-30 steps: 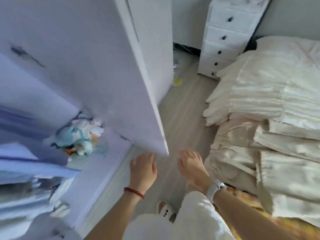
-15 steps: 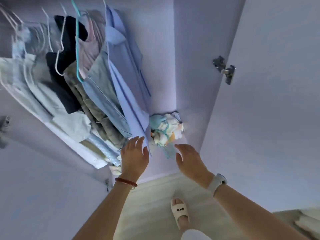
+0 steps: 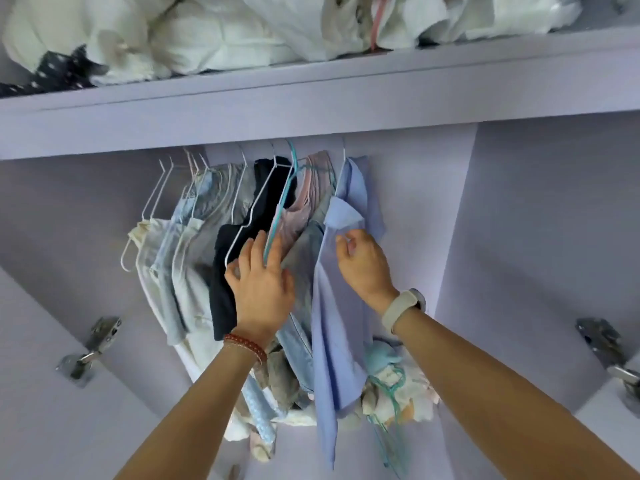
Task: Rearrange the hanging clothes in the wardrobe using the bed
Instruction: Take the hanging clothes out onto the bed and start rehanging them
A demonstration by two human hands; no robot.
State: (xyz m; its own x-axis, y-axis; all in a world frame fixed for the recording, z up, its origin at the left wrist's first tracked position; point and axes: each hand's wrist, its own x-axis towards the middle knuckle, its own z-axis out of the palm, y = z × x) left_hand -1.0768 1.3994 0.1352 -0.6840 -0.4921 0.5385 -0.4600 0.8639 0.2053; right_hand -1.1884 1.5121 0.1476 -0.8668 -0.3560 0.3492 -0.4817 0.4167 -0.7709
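Note:
Several garments hang on wire hangers inside the lilac wardrobe. A light blue shirt [image 3: 341,299] hangs rightmost; my right hand [image 3: 363,263] pinches its front just below the collar. Left of it hang a grey-blue garment [image 3: 304,251], a pink top [image 3: 294,216] on a teal hanger [image 3: 282,202], and a dark navy garment [image 3: 221,271]. My left hand [image 3: 261,284] lies with spread fingers against the navy and pink garments, touching the hangers. Pale cream and light blue clothes [image 3: 166,258] hang further left. The bed is out of view.
A shelf [image 3: 311,98] above the rail carries white bundled bedding [image 3: 207,32]. A heap of clothes with a teal hanger [image 3: 391,386] lies on the wardrobe floor at the right. Door hinges [image 3: 93,348] [image 3: 609,355] flank the opening.
My view swung from the bed and floor up into the wardrobe. Both hands rose from waist height to the hanging clothes; the right one took hold of the blue shirt.

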